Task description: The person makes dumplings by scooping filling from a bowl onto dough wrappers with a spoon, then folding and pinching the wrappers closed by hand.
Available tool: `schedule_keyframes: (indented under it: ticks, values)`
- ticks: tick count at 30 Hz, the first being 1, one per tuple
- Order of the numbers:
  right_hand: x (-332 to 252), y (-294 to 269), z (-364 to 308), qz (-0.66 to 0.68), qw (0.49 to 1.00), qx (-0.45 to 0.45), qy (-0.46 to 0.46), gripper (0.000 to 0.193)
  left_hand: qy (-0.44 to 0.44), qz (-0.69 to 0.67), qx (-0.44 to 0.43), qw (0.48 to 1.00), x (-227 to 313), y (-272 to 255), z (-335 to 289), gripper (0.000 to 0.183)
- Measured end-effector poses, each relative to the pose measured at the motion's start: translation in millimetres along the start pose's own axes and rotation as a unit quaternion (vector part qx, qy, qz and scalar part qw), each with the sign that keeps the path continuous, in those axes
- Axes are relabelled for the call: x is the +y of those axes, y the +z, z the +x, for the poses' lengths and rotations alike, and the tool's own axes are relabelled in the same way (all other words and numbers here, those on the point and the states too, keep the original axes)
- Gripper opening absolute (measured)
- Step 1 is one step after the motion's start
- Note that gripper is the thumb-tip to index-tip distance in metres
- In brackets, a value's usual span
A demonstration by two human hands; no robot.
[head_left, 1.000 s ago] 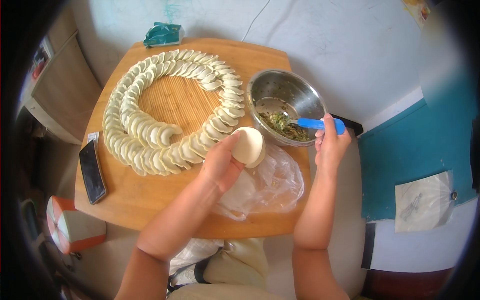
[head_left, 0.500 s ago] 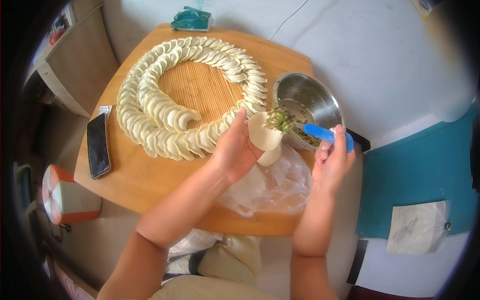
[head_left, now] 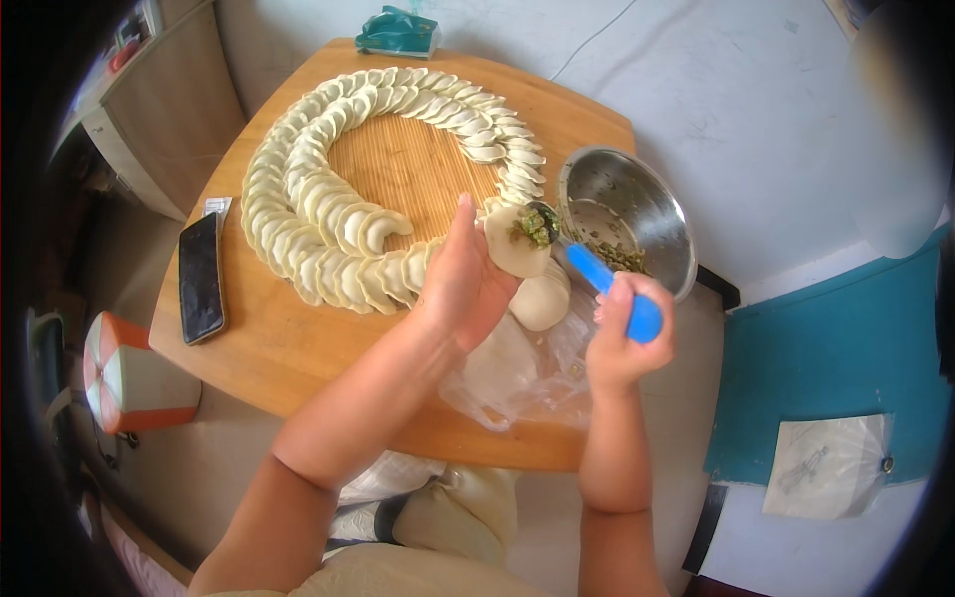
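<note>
Left hand [head_left: 460, 289], cupped, holds a thin, round, cream dough wrapper [head_left: 509, 255] palm-up, apparently supporting the chopped green filling [head_left: 528, 231]. Right hand [head_left: 627, 338] pinches a blue-handled spoon [head_left: 591, 267] over it. Nearby, a round, shiny steel bowl [head_left: 642, 189] contains more filling; pale crescent dumplings [head_left: 271, 231] ring a slatted tan mat [head_left: 398, 159] on the brown wooden worktop [head_left: 288, 368].

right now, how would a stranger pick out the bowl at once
Find the wooden table, then the big ring of pale dumplings on it. Just right of them is the bowl, set apart by shiny metal and green filling inside.
</note>
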State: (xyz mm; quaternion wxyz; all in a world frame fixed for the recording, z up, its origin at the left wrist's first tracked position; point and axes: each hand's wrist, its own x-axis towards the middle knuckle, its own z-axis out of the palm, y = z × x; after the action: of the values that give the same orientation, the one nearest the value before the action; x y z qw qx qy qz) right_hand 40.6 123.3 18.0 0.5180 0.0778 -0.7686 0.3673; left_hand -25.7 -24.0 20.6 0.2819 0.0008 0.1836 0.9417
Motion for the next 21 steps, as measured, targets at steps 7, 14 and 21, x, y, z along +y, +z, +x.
schedule_keyframes:
  ticks: [7,14,21]
  values:
    - [-17,8,14,-0.06,0.938,-0.175,-0.295,0.025,0.029,0.026,-0.009,0.999,26,5,-1,0.066]
    - [-12,17,3,-0.063,0.911,-0.223,-0.341,0.026,0.02,0.031,0.008,0.999,57,-2,2,0.074]
    - [-15,17,4,-0.063,0.902,-0.259,-0.34,0.034,-0.006,0.077,0.055,0.996,62,-4,6,0.077]
